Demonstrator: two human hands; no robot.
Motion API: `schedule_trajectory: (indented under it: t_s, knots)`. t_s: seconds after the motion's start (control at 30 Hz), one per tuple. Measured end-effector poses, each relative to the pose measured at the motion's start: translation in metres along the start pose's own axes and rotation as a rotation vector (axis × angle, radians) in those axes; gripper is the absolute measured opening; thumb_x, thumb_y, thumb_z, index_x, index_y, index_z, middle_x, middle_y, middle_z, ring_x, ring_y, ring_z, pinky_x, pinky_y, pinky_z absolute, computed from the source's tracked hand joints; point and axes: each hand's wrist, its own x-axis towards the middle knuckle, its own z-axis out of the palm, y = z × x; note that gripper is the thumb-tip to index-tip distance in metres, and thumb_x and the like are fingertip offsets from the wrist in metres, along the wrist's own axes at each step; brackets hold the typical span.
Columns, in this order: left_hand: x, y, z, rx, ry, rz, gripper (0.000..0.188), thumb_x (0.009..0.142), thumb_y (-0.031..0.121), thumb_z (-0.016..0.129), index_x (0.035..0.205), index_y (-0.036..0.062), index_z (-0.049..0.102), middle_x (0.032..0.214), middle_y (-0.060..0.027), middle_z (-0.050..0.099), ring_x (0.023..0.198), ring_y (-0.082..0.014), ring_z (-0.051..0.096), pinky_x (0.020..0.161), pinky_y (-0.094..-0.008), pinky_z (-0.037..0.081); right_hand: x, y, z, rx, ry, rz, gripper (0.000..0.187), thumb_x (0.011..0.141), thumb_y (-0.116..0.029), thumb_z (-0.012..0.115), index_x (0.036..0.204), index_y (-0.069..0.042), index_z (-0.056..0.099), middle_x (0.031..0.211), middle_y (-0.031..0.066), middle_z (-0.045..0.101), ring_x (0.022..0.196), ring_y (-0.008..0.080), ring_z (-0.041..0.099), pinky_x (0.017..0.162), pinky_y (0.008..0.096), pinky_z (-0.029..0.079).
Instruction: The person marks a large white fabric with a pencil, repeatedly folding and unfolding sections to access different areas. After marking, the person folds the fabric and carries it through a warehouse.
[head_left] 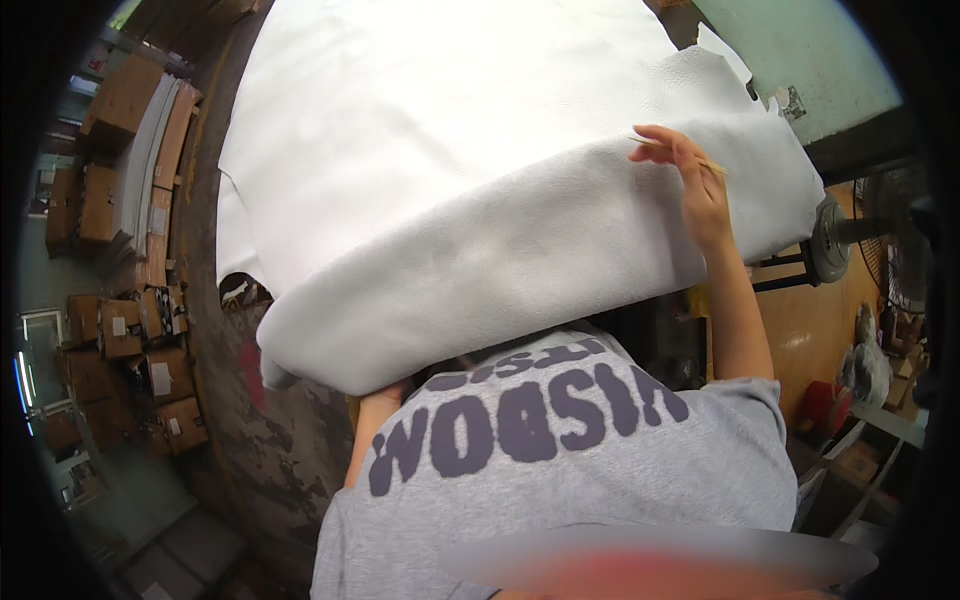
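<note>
A large white sheet that looks like leather [430, 110] spreads over the work surface. Its near part forms a thick, greyish-white curve [500, 245] across the front, close to my chest. Over the right side of that curve is my right hand [695, 180], its fingers closed around a thin yellowish stick [710, 165]. My left hand [385, 395] reaches to the sheet's near lower edge at the left; the sheet and my shirt hide its fingers.
Cardboard boxes [120, 330] are stacked at the left, below long flat boards [150, 170]. A fan [832, 240] stands close to the sheet's right end. Further right lies a red object [826, 405] near a shelf frame [890, 424]. A pale green panel [810, 50] rises at the far right.
</note>
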Motion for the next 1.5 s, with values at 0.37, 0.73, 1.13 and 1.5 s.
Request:
schedule_trajectory:
  t_s: [0.37,0.73,1.13,1.5]
  knots:
    - [-0.002,0.000,0.000,0.003,-0.002,0.002,0.051,0.106,0.035,0.046,0.140,-0.0024,0.043,0.132,-0.0189,0.057,0.124,-0.0301,0.057,0.110,-0.0393,0.040,0.122,0.056,0.065,-0.182,-0.036,0.093,0.037,0.106,-0.033,0.049,0.093,-0.005,0.069,0.084,0.0058,0.071,0.084,0.0158,0.070,0.084,0.0305,0.054]
    - [-0.001,0.002,0.001,-0.002,-0.023,-0.002,0.049,0.106,0.032,0.047,0.137,-0.0047,0.047,0.127,-0.0198,0.062,0.120,-0.0305,0.060,0.109,-0.0387,0.042,0.075,0.019,0.058,-0.266,-0.286,0.070,0.032,0.105,-0.030,0.053,0.095,-0.004,0.070,0.081,0.0075,0.073,0.078,0.0155,0.069,0.078,0.0286,0.052]
    - [-0.008,0.013,0.001,-0.028,0.035,-0.044,0.046,0.106,0.030,0.048,0.134,-0.0071,0.050,0.122,-0.0208,0.066,0.117,-0.0310,0.063,0.107,-0.0381,0.043,-0.089,0.003,0.009,-0.583,0.122,-0.403,0.056,0.103,-0.051,0.052,0.131,-0.004,0.062,0.123,0.0144,0.072,0.126,0.0289,0.063,0.101,0.0404,0.047]
    - [-0.015,0.154,-0.111,0.069,-0.071,-0.076,0.044,0.106,0.027,0.049,0.130,-0.0094,0.054,0.118,-0.0217,0.070,0.114,-0.0314,0.066,0.105,-0.0376,0.044,-0.030,-0.003,-0.065,-1.026,0.221,-0.590,0.060,0.084,-0.061,0.068,0.117,-0.012,0.064,0.123,0.0063,0.073,0.129,0.0304,0.060,0.115,0.0487,0.028]
